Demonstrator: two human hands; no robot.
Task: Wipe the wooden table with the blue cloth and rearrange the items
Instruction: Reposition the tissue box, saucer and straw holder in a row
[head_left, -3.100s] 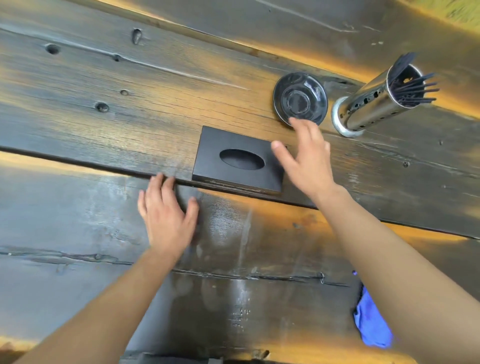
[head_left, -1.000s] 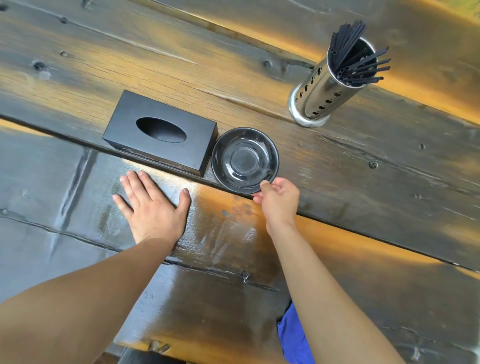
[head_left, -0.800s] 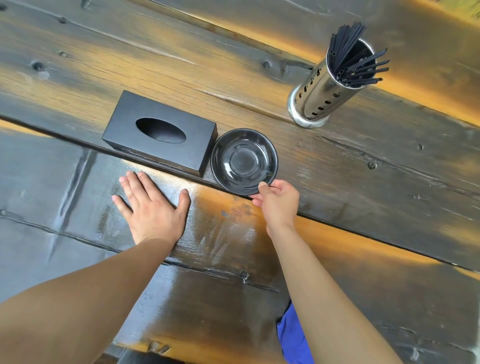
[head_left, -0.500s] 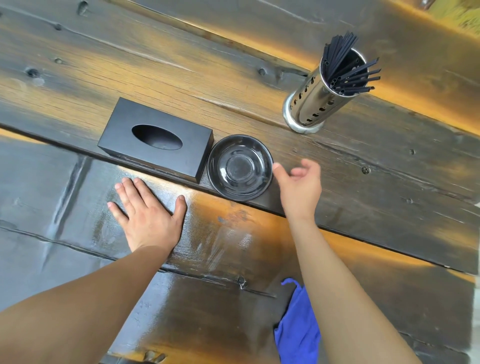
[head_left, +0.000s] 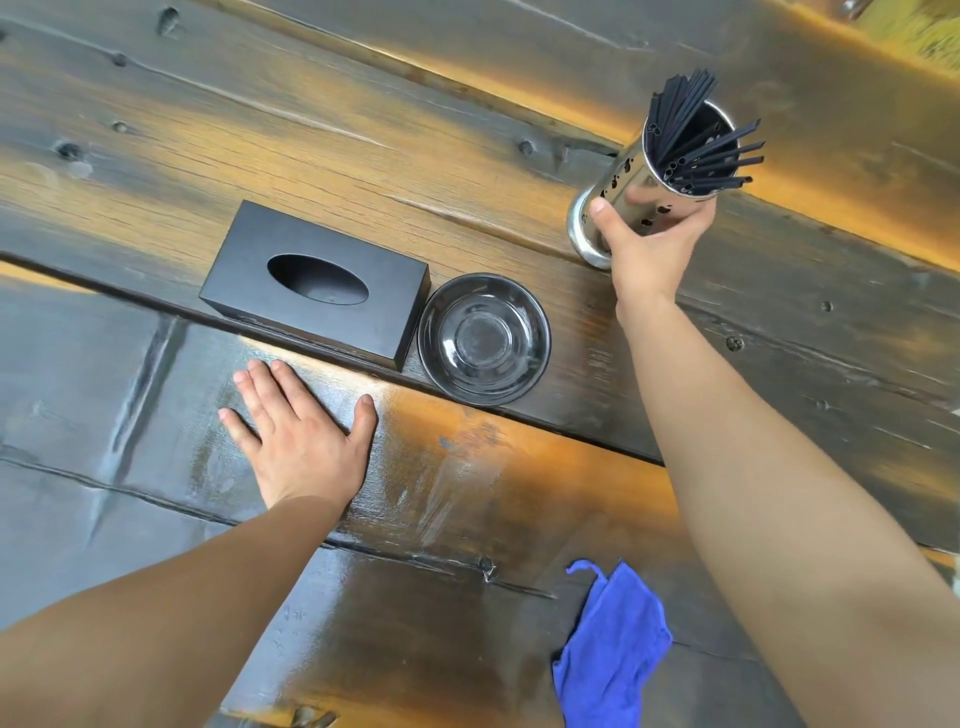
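A black tissue box (head_left: 317, 283) lies on the dark wooden table (head_left: 311, 130), with a black glossy saucer (head_left: 484, 339) touching its right end. At the far right stands a perforated steel holder (head_left: 613, 192) full of black straws (head_left: 691, 140). My right hand (head_left: 649, 236) is wrapped around the holder's lower half. Flat on the table just in front of the tissue box rests my left hand (head_left: 296, 431), fingers spread and holding nothing. The blue cloth (head_left: 608, 654) lies crumpled near the front edge, beside my right forearm.
Wet streaks shine on the near planks around my left hand. A deep seam runs between the planks under the box and saucer. The table's front edge shows at the bottom of the view.
My right hand let go of the saucer, which now sits beside the tissue box, and reached up and right to grasp the straw holder. My left hand stayed flat in place.
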